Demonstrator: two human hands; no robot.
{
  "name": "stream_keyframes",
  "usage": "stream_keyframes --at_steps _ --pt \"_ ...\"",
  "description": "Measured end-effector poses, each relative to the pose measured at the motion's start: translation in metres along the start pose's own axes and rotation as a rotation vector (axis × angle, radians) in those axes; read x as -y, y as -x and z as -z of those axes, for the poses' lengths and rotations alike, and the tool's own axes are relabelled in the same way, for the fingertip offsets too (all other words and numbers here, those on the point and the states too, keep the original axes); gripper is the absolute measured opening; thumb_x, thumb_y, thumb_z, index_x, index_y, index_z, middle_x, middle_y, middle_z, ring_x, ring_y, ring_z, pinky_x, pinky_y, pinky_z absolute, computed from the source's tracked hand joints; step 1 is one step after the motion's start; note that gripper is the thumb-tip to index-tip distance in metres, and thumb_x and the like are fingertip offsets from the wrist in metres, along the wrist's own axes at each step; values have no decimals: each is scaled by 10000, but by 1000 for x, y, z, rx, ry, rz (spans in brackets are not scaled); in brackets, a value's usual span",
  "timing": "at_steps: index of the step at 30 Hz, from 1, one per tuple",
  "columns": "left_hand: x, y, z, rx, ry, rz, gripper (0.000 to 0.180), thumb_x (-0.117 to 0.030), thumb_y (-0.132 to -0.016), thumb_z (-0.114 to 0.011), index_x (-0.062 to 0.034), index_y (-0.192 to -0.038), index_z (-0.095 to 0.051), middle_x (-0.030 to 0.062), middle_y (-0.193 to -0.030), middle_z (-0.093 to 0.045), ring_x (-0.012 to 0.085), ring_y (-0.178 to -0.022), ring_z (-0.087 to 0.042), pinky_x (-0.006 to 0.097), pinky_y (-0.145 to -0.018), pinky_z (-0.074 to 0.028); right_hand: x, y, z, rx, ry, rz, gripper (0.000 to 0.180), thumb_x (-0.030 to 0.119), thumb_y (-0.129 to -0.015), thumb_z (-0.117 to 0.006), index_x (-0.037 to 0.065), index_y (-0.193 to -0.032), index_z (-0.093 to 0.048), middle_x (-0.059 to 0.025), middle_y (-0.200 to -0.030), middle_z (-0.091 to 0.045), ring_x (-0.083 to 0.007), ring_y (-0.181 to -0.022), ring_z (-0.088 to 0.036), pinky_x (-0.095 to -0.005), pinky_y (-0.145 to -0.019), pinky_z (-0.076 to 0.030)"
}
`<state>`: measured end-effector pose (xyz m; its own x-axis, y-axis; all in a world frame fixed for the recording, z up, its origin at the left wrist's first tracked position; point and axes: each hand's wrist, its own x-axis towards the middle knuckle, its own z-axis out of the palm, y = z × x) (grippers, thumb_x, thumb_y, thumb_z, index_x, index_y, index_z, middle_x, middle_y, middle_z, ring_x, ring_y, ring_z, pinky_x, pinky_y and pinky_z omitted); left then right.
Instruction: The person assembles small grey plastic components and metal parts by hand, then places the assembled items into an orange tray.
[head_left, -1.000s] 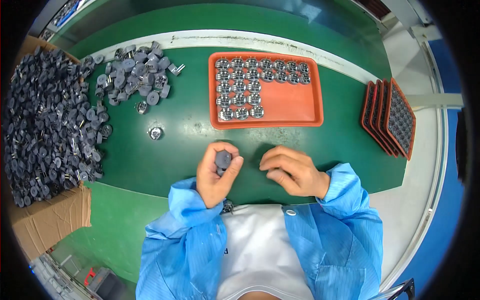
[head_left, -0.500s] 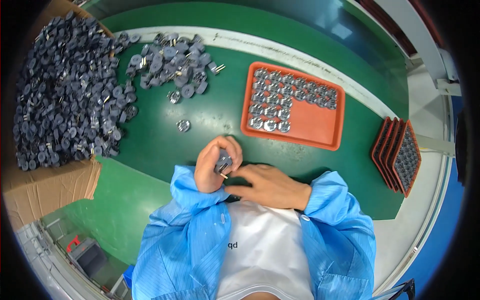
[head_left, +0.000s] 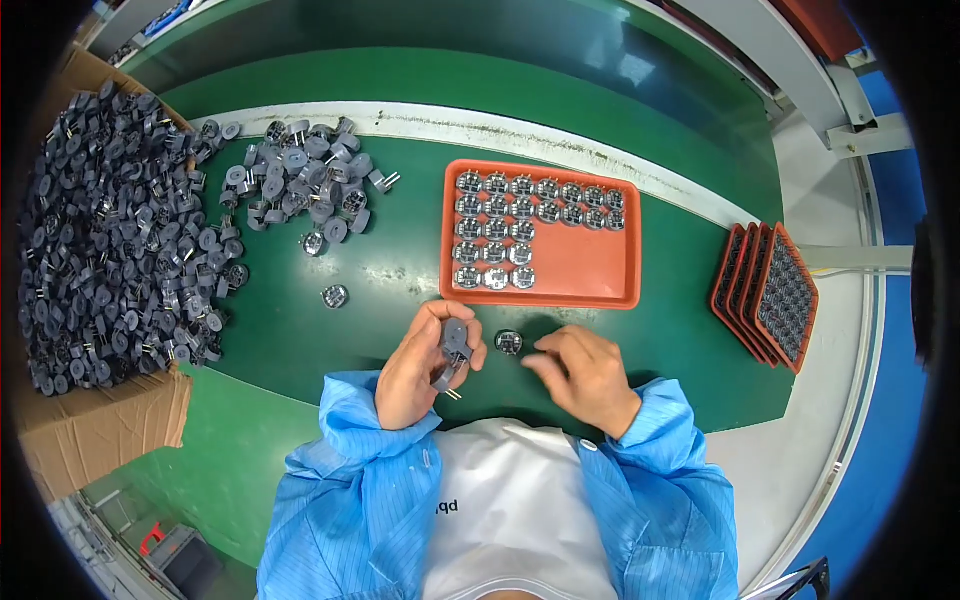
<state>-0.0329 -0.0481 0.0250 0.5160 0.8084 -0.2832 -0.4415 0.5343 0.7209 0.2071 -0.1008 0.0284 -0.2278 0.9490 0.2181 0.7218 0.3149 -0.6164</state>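
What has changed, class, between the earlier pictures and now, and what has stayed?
Since the last picture, the right hand has moved off the left hand, toward the right. A round metallic part now shows between the hands, where none showed before; it may just have been let go. The left hand still holds at least one grey part, and the orange tray keeps the same pattern of round parts.

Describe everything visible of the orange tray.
The orange tray is a shallow rectangle, apparently plastic, with rounded corners and a raised rim. It lies flat on the green table. Round silvery parts sit in five rows: the far two nearly span its width, the nearer three fill only its left, the rest bare. The left hand is close to its near left corner; contact is unclear.
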Motion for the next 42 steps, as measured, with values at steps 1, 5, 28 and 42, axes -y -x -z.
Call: stream_keyframes --at_steps 1,5,28,42 --pt "0 0 0 -3 -25 31 466 -436 -1178 -400 -34 -1384 -511 81 -1121 -583 168 -945 -591 265 -653 -382 3 2 -2 24 5 -42 305 247 -915 -855 25 -1060 -705 -125 -922 -693 -334 -793 -713 -427 -668 -587" --pt "2 -1 1 30 -92 86 428 -384 -1188 -425 -32 -1411 -524 71 -1113 -583 147 -921 -585 250 -648 -380 8 -6 -29 -5 81 30 232 196 -924 -830 50 -1055 -707 -107 -862 -624 -328 -723 -690 -437 -646 -579" --pt "-7 -29 -1 136 -93 56 492 -325 -1182 -485 -11 -1560 -512 76 -1213 -638 127 -951 -583 230 -649 -384 -38 -64 27 -99 -48 -46 149 -58 -882 -715 -23 -1025 -736 -149 -1025 -734 -355 -923 -736 -423 -824 -616" --pt "2 -49 -10 61 255 356 500 -475 -1180 -446 -41 -1383 -587 81 -1049 -681 130 -887 -621 245 -702 -502 -59 -94 4 -331 -45 -63 205 -47 -919 -788 -5 -1113 -738 -137 -1038 -719 -270 -900 -751 -373 -770 -611"
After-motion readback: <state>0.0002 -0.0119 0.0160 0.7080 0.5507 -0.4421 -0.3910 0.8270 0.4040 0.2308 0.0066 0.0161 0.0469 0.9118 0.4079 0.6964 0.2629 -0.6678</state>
